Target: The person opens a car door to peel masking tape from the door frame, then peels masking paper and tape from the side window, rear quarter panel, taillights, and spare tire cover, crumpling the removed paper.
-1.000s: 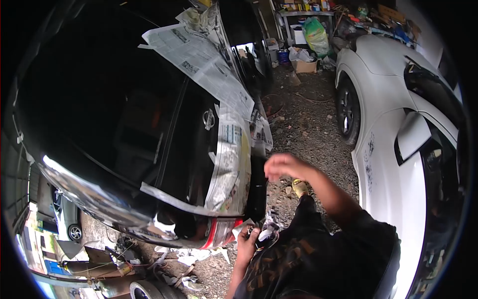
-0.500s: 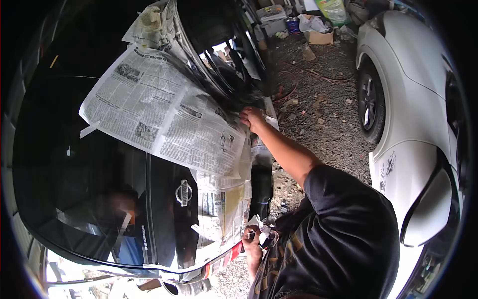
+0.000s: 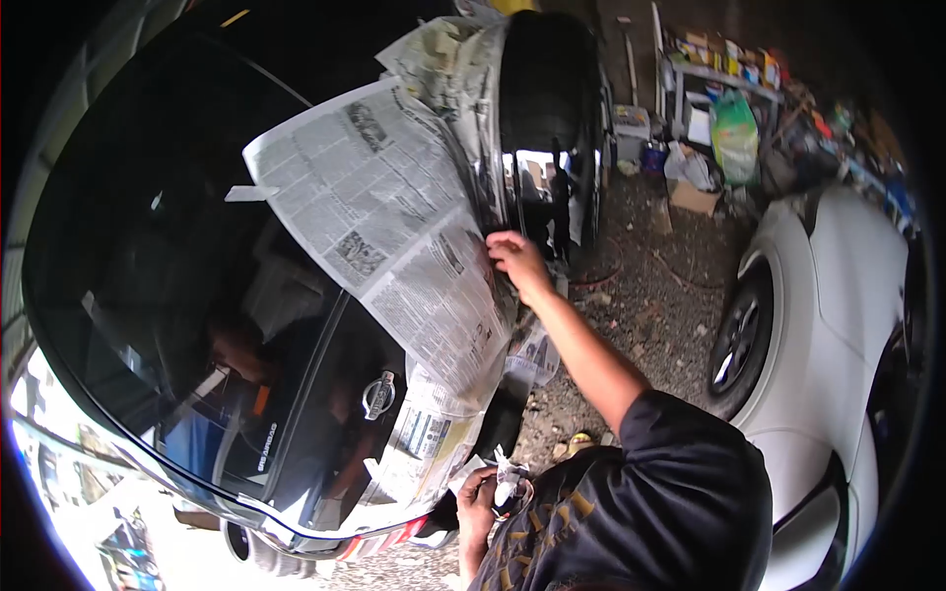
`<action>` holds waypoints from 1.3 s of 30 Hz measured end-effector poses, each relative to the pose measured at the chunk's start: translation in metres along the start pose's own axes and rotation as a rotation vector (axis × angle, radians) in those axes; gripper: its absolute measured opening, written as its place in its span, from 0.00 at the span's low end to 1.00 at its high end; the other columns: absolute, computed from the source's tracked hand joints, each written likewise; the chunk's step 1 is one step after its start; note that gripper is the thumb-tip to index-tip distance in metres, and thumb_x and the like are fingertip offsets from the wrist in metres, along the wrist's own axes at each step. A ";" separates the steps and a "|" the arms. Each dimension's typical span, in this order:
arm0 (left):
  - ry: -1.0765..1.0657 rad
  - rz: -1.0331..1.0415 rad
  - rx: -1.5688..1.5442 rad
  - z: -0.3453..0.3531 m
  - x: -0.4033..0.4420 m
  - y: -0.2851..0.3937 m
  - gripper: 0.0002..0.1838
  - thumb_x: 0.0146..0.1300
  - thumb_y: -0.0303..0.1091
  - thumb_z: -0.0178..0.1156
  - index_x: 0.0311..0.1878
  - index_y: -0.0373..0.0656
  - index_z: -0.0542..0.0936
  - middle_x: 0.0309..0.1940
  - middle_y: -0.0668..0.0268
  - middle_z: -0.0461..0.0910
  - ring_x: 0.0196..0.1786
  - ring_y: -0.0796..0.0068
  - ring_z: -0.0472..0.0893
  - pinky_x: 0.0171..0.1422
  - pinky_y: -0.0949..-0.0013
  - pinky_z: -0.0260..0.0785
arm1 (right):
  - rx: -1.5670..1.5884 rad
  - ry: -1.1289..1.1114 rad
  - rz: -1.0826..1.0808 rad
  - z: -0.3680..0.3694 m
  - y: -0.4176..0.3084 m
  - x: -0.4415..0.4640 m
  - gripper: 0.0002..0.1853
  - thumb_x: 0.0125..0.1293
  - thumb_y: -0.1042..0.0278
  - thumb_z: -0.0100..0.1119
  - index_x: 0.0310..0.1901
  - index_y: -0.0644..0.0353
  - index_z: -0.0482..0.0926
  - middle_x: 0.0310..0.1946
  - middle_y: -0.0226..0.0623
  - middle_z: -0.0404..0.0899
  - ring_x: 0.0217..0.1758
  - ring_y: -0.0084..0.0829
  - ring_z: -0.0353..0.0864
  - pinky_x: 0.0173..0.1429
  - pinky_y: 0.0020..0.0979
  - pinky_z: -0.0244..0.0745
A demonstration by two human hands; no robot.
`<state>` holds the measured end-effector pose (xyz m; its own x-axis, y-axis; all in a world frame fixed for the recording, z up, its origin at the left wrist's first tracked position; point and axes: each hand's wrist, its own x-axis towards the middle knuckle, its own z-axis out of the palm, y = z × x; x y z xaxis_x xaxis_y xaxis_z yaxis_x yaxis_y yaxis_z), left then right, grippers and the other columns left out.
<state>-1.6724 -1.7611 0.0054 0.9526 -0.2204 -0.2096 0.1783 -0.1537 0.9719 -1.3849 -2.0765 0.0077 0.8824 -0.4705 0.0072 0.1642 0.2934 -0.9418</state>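
Note:
A newspaper sheet [image 3: 394, 212] lies over the dark car door [image 3: 128, 266], with a strip of pale tape [image 3: 248, 194] at its left corner. My right hand [image 3: 517, 261] reaches out to the sheet's right edge, fingers bent and pressed together there. Close to my body, my left hand [image 3: 478, 502] is closed on a crumpled white wad [image 3: 507, 483]; its exact kind is not clear. More newspaper [image 3: 424, 443] covers the lower panel around the car badge [image 3: 378, 395]. Crumpled masking paper [image 3: 448, 64] hangs beside the glossy black panel [image 3: 552, 108].
To the right stands a white car [image 3: 852, 266] with its wheel [image 3: 741, 340] towards me. Gravel ground [image 3: 641, 315] runs between the cars. At the back are a cluttered shelf [image 3: 729, 74], a green bag [image 3: 735, 138] and a cardboard box [image 3: 693, 197].
My view has turned, so the cars have shifted and more of the back shelf shows. My right hand stays at the newspaper's edge; my left still holds the white wad.

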 end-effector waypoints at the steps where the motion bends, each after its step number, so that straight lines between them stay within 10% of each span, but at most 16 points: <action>1: -0.012 -0.043 -0.143 0.002 0.001 -0.004 0.13 0.71 0.32 0.53 0.48 0.33 0.80 0.41 0.64 0.82 0.45 0.76 0.78 0.54 0.73 0.67 | -0.149 -0.071 -0.213 -0.005 -0.025 0.008 0.09 0.68 0.76 0.53 0.46 0.55 0.81 0.42 0.29 0.84 0.41 0.20 0.80 0.44 0.23 0.73; 4: -0.028 0.015 -0.041 0.006 0.004 0.002 0.27 0.76 0.52 0.46 0.48 0.33 0.80 0.39 0.63 0.82 0.44 0.74 0.76 0.53 0.69 0.66 | -0.625 -0.007 -0.684 -0.009 -0.122 0.040 0.10 0.71 0.71 0.51 0.47 0.64 0.80 0.42 0.39 0.85 0.46 0.33 0.84 0.52 0.32 0.76; 10: -0.001 0.025 -0.139 0.021 0.003 0.007 0.30 0.75 0.57 0.44 0.49 0.33 0.79 0.40 0.62 0.82 0.44 0.74 0.76 0.54 0.69 0.66 | -1.350 0.155 -1.017 -0.027 -0.259 0.161 0.09 0.67 0.67 0.56 0.45 0.55 0.82 0.48 0.42 0.80 0.54 0.49 0.78 0.59 0.43 0.73; 19: 0.057 0.011 -0.206 0.024 0.008 0.010 0.24 0.76 0.49 0.48 0.50 0.34 0.78 0.40 0.64 0.82 0.44 0.77 0.76 0.54 0.72 0.67 | -1.951 -0.359 -0.820 0.016 -0.278 0.155 0.10 0.62 0.65 0.56 0.38 0.49 0.87 0.53 0.34 0.75 0.64 0.39 0.67 0.63 0.47 0.64; 30: 0.126 0.045 -0.149 0.019 0.002 0.011 0.23 0.75 0.49 0.49 0.49 0.34 0.78 0.40 0.65 0.81 0.44 0.77 0.75 0.54 0.72 0.66 | -2.338 0.022 -0.765 0.029 -0.277 0.149 0.18 0.66 0.67 0.51 0.53 0.59 0.84 0.61 0.39 0.71 0.67 0.40 0.64 0.63 0.52 0.59; 34: 0.042 0.008 -0.230 0.020 0.007 0.004 0.22 0.75 0.47 0.48 0.50 0.35 0.78 0.41 0.64 0.81 0.46 0.76 0.75 0.55 0.71 0.66 | -2.192 0.044 -0.952 0.030 -0.256 0.161 0.13 0.63 0.67 0.53 0.44 0.55 0.86 0.53 0.39 0.77 0.60 0.39 0.75 0.58 0.49 0.67; 39: -0.046 0.033 -0.152 0.025 0.012 0.004 0.20 0.75 0.44 0.48 0.50 0.34 0.78 0.42 0.62 0.81 0.47 0.74 0.76 0.56 0.69 0.66 | -2.306 0.257 -1.071 0.041 -0.219 0.211 0.14 0.58 0.68 0.56 0.40 0.68 0.85 0.38 0.52 0.80 0.39 0.53 0.82 0.21 0.55 0.76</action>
<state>-1.6664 -1.7886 0.0042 0.9468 -0.2675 -0.1789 0.1859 0.0009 0.9826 -1.2164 -2.2061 0.2289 0.7976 0.1035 0.5943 -0.3303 -0.7494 0.5738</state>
